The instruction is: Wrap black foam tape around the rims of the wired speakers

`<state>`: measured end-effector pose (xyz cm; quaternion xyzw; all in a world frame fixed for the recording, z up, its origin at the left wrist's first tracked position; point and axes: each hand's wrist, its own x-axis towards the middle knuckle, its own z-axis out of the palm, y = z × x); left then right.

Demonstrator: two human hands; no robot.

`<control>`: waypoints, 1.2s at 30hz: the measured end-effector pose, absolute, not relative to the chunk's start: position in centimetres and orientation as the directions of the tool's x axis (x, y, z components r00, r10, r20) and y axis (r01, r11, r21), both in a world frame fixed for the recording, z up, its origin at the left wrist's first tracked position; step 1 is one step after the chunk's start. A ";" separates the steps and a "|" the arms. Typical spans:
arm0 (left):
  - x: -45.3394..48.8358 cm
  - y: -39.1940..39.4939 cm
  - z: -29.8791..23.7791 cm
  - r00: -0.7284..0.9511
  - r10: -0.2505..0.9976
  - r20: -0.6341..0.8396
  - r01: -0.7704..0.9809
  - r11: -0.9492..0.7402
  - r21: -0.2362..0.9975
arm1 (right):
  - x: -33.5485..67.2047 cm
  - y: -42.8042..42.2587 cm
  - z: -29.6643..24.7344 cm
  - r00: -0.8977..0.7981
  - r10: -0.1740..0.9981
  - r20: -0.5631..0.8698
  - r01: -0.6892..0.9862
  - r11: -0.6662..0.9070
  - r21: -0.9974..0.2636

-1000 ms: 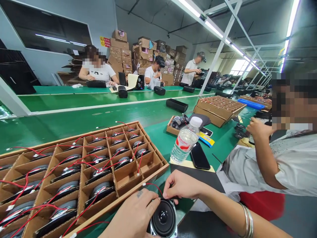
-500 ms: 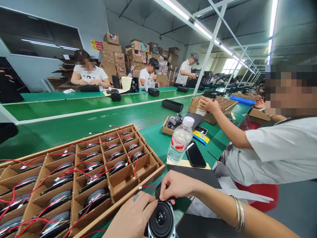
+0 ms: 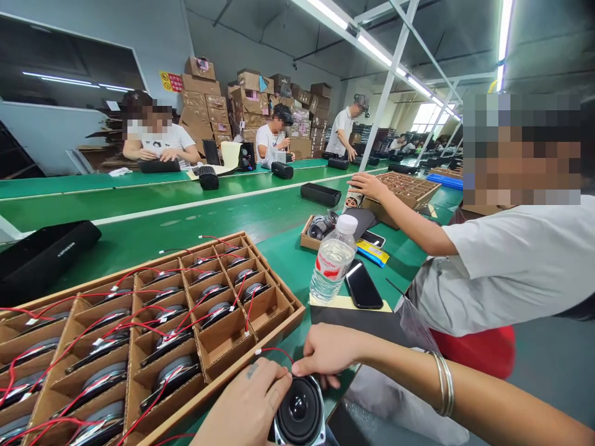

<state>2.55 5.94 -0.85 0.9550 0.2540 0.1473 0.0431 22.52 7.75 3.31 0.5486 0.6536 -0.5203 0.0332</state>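
Black, round-coned loudspeaker with silver square frame point(image 3: 299, 406) beside the near side of the brown cardboard divided tray point(image 3: 224, 347). Left hand point(image 3: 248, 399): fingers curled, gripping loudspeaker. Right hand point(image 3: 325, 352): fingers bunched by thin red wire point(image 3: 279, 350); grip cannot be told.

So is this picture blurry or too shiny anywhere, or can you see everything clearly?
Head view: the ceiling tube light glares white; head view: the dark glass panel on the wall reflects bright streaks; head view: the speaker driver at the left hand looks fairly sharp, but the far end of the room is too small to make out.
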 end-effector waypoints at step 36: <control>5.4 3.2 1.0 0.722 0.690 0.050 0.677 -0.720 0.151 | 36.3 -7.1 -2.1 0.076 0.990 -0.122 0.293 -0.139 -0.946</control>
